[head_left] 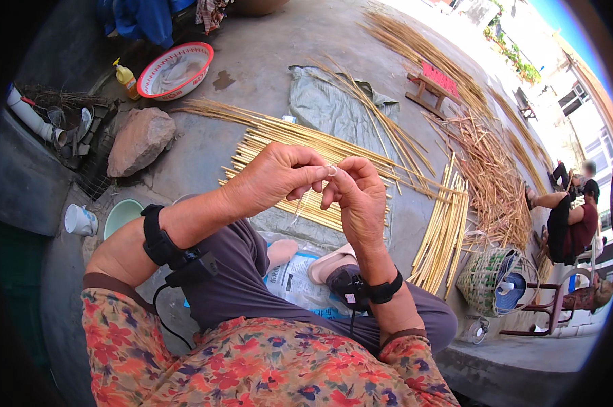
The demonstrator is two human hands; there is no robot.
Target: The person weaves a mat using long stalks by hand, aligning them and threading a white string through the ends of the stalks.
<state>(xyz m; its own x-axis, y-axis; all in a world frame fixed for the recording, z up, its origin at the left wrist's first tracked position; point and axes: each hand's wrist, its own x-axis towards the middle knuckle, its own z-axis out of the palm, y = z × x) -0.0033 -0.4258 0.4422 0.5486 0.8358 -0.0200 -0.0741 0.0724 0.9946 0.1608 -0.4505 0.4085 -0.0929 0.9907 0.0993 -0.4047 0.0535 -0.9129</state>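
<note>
My left hand (279, 175) and my right hand (362, 200) meet in front of me, fingertips almost touching. Both are closed in a pinch on a thin pale string (331, 171), which forms a small loop between the fingertips. One end of the string hangs below my left fingers. Beneath my hands, a woven mat of yellow stalks (279, 138) lies on a grey-green sheet (313, 102). How the string is knotted or crossed is too small to make out.
Loose stalks (439, 234) lie right of the mat, near a heap of stripped husks (486, 176). A woven basket (479, 281) stands at right. At left are a large rock (140, 141), a red-rimmed basin (201, 76) and a green bowl (122, 216). Another person (578, 227) sits far right.
</note>
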